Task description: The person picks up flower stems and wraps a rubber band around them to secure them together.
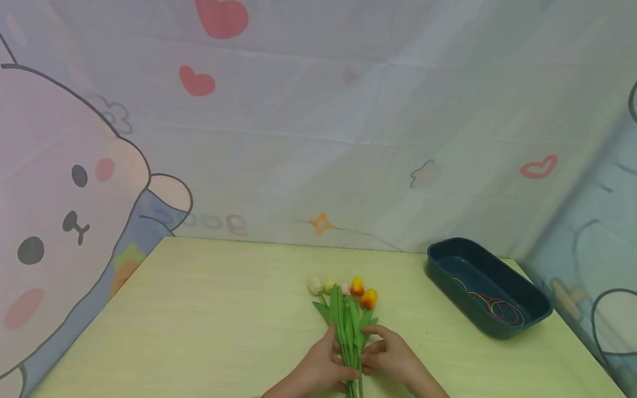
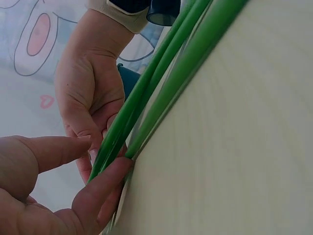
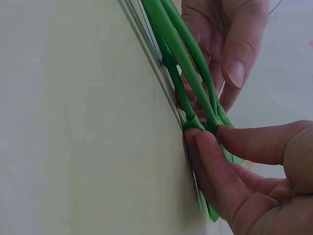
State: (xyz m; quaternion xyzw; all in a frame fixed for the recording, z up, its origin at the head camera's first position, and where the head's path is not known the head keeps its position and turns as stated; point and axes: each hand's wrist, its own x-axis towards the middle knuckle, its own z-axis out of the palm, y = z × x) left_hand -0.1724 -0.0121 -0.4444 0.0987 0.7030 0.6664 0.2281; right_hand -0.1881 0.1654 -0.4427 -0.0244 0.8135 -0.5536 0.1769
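A bunch of artificial tulips [image 1: 350,323] lies at the near middle of the table, heads pointing away. Two blooms are orange and yellow [image 1: 369,299]; paler ones, such as the white tulip head [image 1: 314,285], sit to their left. My left hand [image 1: 318,362] holds the green stems from the left, its thumb across them and other fingers low beside the tabletop. From the right, my right hand [image 1: 393,356] pinches stems and leaf bases between thumb and fingers, as the right wrist view shows at the stems [image 3: 181,54]. Leaves and hands hide some of the stems.
A dark blue basin [image 1: 539,308] stands at the table's right, holding several thin red and yellow rings [image 1: 502,312]. The pale yellow table [image 1: 224,309] meets a printed cloth backdrop [image 1: 308,121] at its far edge.
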